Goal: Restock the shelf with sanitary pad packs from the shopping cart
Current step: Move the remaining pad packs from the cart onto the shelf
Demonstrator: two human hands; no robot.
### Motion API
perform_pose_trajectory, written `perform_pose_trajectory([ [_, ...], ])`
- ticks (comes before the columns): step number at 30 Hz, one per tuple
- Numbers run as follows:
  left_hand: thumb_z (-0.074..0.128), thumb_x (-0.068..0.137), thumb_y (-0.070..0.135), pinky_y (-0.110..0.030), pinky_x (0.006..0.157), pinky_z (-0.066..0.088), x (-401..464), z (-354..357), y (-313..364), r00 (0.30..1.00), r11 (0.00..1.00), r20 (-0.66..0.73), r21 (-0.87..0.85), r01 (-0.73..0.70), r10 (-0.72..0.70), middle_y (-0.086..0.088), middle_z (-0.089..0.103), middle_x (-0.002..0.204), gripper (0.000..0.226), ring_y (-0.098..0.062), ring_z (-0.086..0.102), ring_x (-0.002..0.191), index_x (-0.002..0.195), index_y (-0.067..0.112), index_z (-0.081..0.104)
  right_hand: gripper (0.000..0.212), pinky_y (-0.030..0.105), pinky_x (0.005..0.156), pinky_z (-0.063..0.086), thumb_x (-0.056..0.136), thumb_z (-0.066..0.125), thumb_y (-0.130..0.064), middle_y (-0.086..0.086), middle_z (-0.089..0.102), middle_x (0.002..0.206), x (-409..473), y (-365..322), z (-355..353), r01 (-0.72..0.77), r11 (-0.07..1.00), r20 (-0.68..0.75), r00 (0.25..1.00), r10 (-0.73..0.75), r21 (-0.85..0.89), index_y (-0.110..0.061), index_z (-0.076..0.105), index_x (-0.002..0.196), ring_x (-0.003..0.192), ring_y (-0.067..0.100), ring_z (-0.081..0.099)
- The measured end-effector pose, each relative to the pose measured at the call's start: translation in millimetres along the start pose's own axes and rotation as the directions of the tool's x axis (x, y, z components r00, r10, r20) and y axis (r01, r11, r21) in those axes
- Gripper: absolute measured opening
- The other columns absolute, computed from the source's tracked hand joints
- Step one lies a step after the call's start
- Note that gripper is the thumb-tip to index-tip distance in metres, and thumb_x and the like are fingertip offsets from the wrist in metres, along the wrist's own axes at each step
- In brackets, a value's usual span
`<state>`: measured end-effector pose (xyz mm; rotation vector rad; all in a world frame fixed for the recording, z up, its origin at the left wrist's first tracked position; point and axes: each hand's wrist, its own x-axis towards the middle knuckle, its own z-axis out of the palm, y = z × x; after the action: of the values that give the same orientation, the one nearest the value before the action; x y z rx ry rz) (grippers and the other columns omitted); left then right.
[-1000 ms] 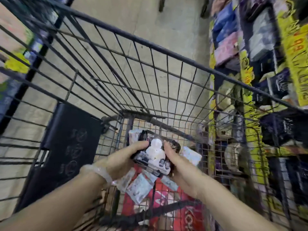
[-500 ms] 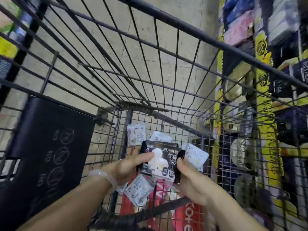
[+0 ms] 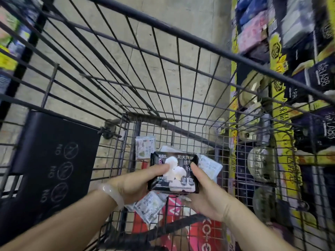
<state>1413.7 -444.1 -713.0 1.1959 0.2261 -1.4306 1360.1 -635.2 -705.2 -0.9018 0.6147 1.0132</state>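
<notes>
A black sanitary pad pack (image 3: 181, 173) with white cotton printed on its face is held flat above the cart's bottom. My left hand (image 3: 134, 183) grips its left edge, thumb on top. My right hand (image 3: 204, 194) grips its right edge, thumb pressed on the face. Below it, several small white pad packs (image 3: 147, 207) and a red pack (image 3: 204, 234) lie in the wire shopping cart (image 3: 163, 98). The shelf (image 3: 279, 109) with yellow price strips stands to the right, beyond the cart's side.
A black child-seat flap (image 3: 50, 160) with "NO" symbols hangs on the cart's left. Dark, pink and blue packs (image 3: 253, 35) fill the shelf rows on the right. Bare concrete floor (image 3: 163, 20) shows ahead through the wire.
Both hands have turned the black pack so that its printed face points up at me and brought it slightly nearer. The view has tilted and shifted toward the cart's inside.
</notes>
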Motion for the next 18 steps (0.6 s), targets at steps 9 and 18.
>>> perform_pose_trajectory([
  [9, 0.083, 0.036, 0.070, -0.044, 0.108, 0.039, -56, 51, 80, 0.991, 0.988, 0.029, 0.082, -0.132, 0.130, -0.005, 0.066, 0.124, 0.096, -0.022, 0.059, 0.118, 0.115, 0.019, 0.068, 0.095, 0.034, 0.108, 0.034, 0.040, 0.078, -0.072, -0.004, 0.063, 0.126, -87, -55, 37, 0.270, 0.962, 0.006, 0.963, -0.270, -0.042, -0.029, 0.059, 0.123, 0.113, 0.012, 0.060],
  [18, 0.082, 0.049, 0.057, -0.030, 0.097, 0.048, -134, 135, 173, 0.935, 0.902, 0.161, 0.255, -0.348, 0.315, -0.004, 0.072, 0.111, 0.070, -0.016, 0.067, 0.105, 0.104, 0.015, 0.072, 0.092, 0.038, 0.109, 0.036, 0.042, 0.078, -0.069, -0.005, 0.065, 0.123, -205, -105, 81, 0.522, 0.838, -0.055, 0.843, -0.536, -0.160, -0.024, 0.060, 0.120, 0.114, 0.012, 0.059],
])
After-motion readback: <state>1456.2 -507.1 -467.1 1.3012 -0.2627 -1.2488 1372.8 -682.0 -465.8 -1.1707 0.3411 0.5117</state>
